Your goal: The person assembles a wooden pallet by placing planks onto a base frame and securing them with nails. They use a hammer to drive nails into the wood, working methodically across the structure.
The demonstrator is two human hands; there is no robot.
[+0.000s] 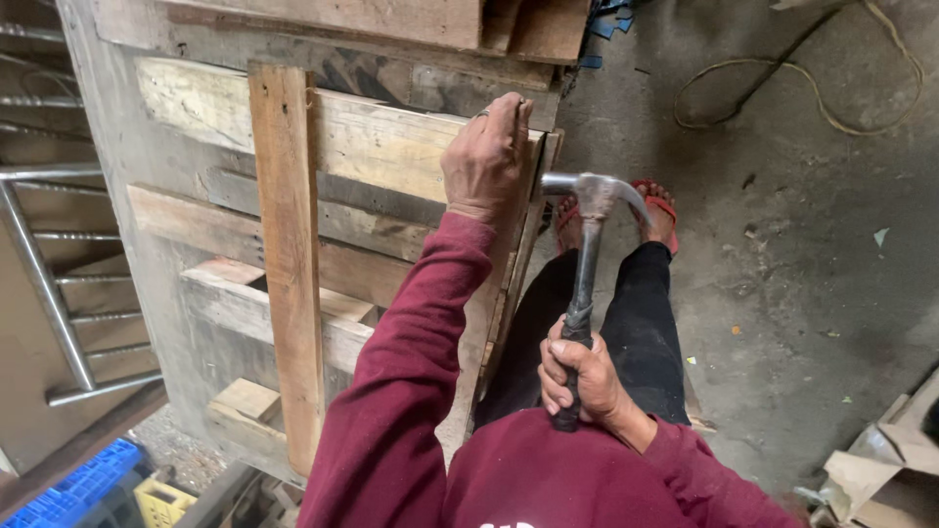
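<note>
While the left hand (486, 156) clamps the pallet board (377, 142) top edge, the right hand (577, 376) wraps fully around the claw hammer (585, 264), head at that board's end. Advice: short, square strikes; keep fingers (511, 110) clear.

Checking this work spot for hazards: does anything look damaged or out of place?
The wooden pallet has weathered, uneven boards. One loose plank leans across it. A cord trails over the floor, with scraps scattered around.
</note>
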